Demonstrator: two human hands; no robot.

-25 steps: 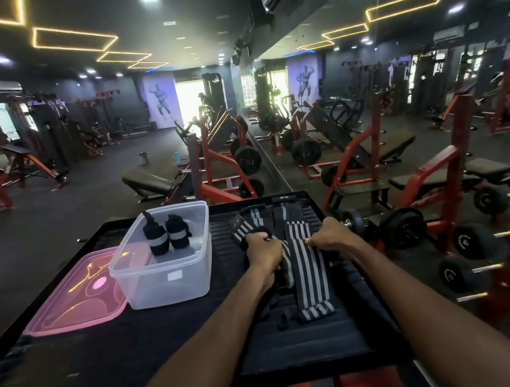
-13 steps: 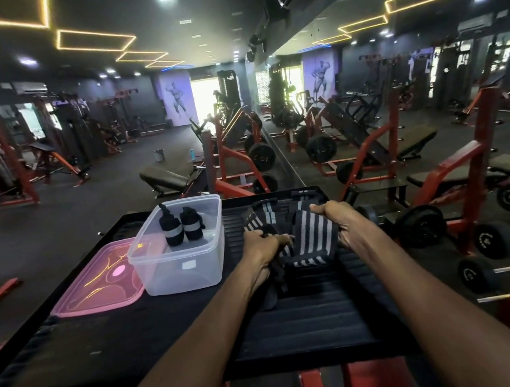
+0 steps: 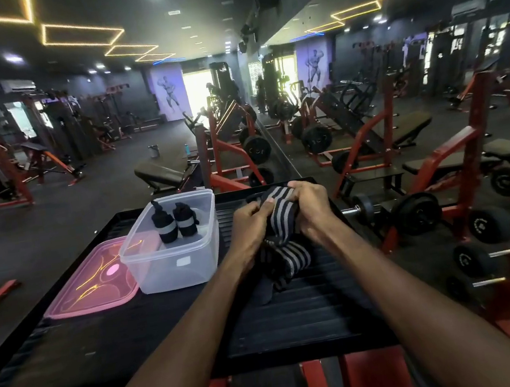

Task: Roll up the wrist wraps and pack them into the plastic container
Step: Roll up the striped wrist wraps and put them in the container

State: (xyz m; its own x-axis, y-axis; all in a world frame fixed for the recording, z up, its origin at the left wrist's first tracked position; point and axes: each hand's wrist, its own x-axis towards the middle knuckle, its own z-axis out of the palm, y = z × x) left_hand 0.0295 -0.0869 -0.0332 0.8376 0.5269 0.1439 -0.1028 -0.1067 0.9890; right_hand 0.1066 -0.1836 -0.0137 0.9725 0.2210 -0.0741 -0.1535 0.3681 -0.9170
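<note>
Black-and-grey striped wrist wrap (image 3: 283, 218) at centre. At 9 o'clock of it, a clear plastic container (image 3: 172, 270) with two black rolled wraps (image 3: 174, 222), each banded in grey. Further at 9 o'clock, translucent pink lid (image 3: 92, 281). Black ribbed tabletop (image 3: 297, 318); red frame (image 3: 365, 381).

Your view: black ribbed platform (image 3: 297, 315) on red frame; dumbbell rack (image 3: 481, 227) at your right; bench (image 3: 159, 175) ahead; mirror wall (image 3: 362, 79) beyond.
</note>
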